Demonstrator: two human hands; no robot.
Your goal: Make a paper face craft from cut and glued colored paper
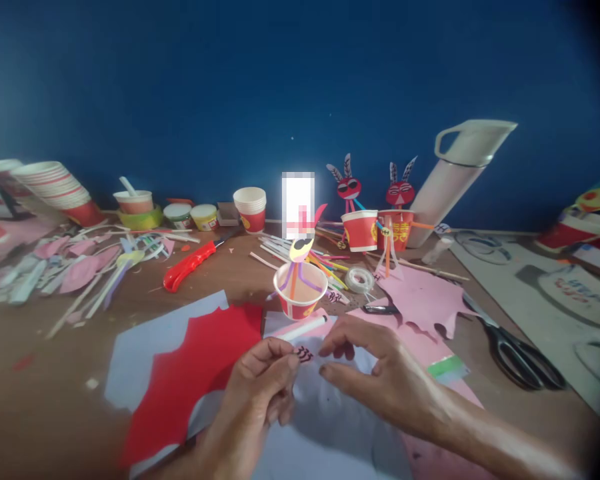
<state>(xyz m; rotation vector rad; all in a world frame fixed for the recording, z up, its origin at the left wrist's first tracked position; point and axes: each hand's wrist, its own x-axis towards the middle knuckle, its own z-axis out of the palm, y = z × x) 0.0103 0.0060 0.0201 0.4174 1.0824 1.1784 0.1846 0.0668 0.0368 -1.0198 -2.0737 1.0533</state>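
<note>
My left hand (265,377) pinches a small paper piece (305,354) with dark curved marks between thumb and forefinger. Just right of that piece is my right hand (367,357), its thumb and curled forefinger apart with nothing seen between them. Beyond both hands stands a paper cup (300,310) holding a small figure (301,250) with a yellow face, dark glasses and purple and orange strips. A white marker (303,329) with a dark end lies between cup and hands. White paper (330,447) lies beneath my hands.
Red paper (195,380) and a red utility knife (190,267) are at left. At right lie black-handled scissors (523,360), pink paper (425,300) and a tape roll (359,280). Behind stand stacked cups (250,210), red-faced figures in cups (360,230) and a leaning white flask (450,180).
</note>
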